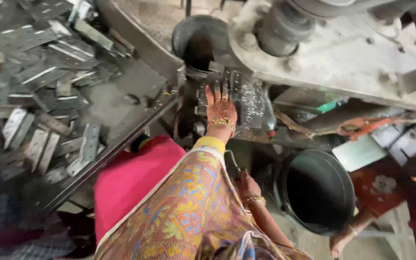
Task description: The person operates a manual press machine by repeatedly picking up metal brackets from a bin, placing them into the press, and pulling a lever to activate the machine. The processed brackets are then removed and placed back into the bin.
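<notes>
Head view, looking down at a metal press. The left hand (220, 107) is reaching forward with its fingers (216, 91) stretched out flat and slightly spread, resting on a metal piece (207, 98) lying on the press bed (246, 103); it is gripping nothing. The right hand (248, 185) is lying lower, near the person's lap, its fingers curled around a dark part (232, 166); whether it is truly clamping that part cannot be told. Both wrists are wearing bangles, and a patterned cloth (188, 212) is draping the left arm beside a pink garment (131, 175).

A large grey machine body (343, 53) is overhanging the press bed. 1 black bucket (199, 41) is standing behind the bed; a 2nd black bucket (318, 190) is standing to the right of the right hand, near a bare foot (339, 243). A heap of flat metal plates (39, 91) is lying well apart to the left, separated from the person by a long steel bar (116, 149) running diagonally.
</notes>
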